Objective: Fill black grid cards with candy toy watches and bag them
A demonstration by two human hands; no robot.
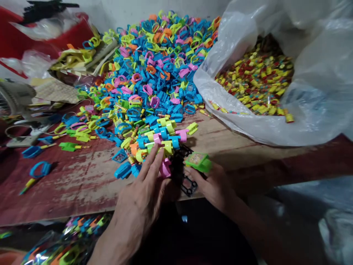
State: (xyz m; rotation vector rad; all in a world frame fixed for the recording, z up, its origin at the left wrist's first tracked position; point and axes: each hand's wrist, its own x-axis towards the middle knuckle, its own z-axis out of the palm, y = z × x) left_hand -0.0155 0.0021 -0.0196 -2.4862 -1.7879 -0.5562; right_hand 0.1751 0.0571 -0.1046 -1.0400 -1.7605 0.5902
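Note:
Stretched-out fingers of my left hand (145,187) rest on a packed row of toy watches (157,140) in blue, yellow, pink and orange; its thumb is hidden. My right hand (215,180) pinches a green toy watch (198,162) with a see-through face, just right of that row. Below the green watch, a black plastic frame (189,184) with round holes lies at the table's near edge. Part of the frame runs in shadow toward the row. A blue toy watch (122,170) lies loose beside my left hand.
A big heap of toy watches (165,66) covers the back of the worn table (82,187). At right stands a white plastic bag (248,125) of small yellow-and-red pieces (259,81). A fan (16,97) and red container (74,36) are at left; filled bags (63,250) sit below.

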